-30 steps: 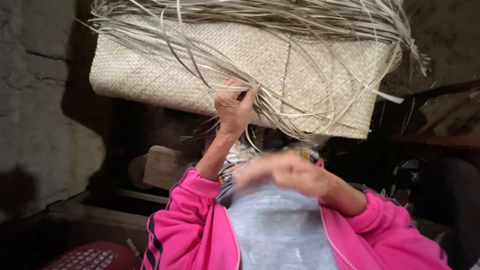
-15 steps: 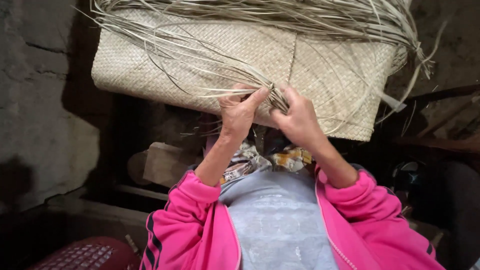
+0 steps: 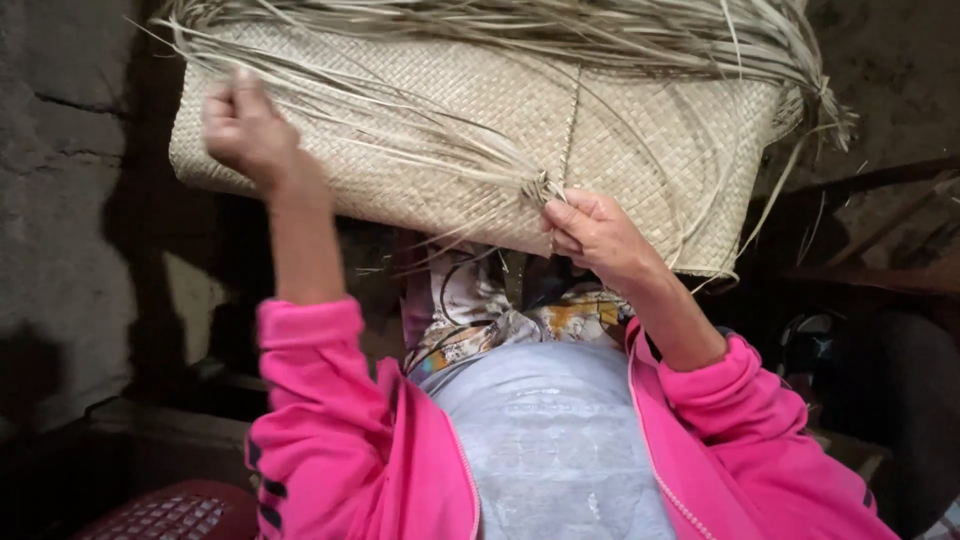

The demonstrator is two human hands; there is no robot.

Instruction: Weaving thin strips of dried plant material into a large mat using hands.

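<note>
where the loose pale strips (image 3: 440, 150) gather into one bunch at the near edge of the woven mat (image 3: 640, 120), your right hand (image 3: 598, 235) pinches them, thumb and fingertips closed on the gathered ends just beside the mat's middle seam. that tight grip looks meant to keep the strands from slipping apart, a judgement from how they fan away from that one point. the mat lies folded across your lap, tilted up and away from you, its plaited face toward the camera and a thick fringe of unwoven strips (image 3: 560, 25) trailing along its far edge to the right corner.

your left hand (image 3: 245, 125) is raised well apart from the right, over the mat's left end, curled into a fist. thin strands run from the pinched bunch toward it, so it seems to be closed on the far ends of a few strips and drawing them out taut; the hand is blurred, so you cannot be sure how many it holds.

closer in, your pink jacket sleeves (image 3: 320, 400) frame a grey top (image 3: 555, 440) and a patterned cloth (image 3: 480, 310) under the mat's edge. to the left a rough stone wall (image 3: 60, 200) stands, a red plastic basket (image 3: 170, 515) sits at the lower left, and dark ground with wooden pieces lies to the right.
</note>
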